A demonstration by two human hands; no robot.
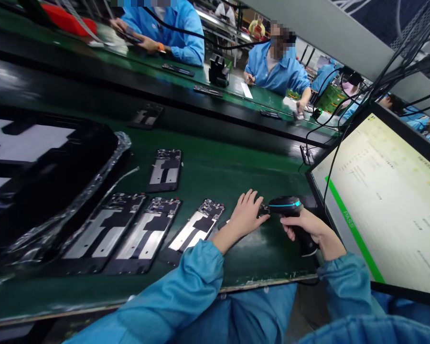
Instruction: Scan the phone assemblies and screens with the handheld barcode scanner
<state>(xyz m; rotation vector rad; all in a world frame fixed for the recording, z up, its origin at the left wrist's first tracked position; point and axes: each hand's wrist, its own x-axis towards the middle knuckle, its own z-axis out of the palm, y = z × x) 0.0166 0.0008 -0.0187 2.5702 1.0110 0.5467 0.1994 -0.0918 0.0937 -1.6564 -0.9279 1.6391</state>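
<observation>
My right hand [313, 228] is wrapped round the grip of a black barcode scanner [284, 205] with a lit blue strip. The scanner's head points left, toward my left hand [247, 214]. That hand lies palm down with its fingers stretched out, over an opened phone [263, 210]. Most of this phone is hidden beneath the hand and wrist. Left of it, several opened phones lie on the green table mat, showing circuit boards and silvery plates: one close by [198, 227], another [146, 236] farther left, and one [165, 169] set farther back.
A monitor [380, 200] showing a green PASS bar stands at the right, with cables above it. A black tray in clear plastic [93, 196] fills the left. Beyond a dark conveyor [103, 91], co-workers in blue [184, 33] sit handling devices.
</observation>
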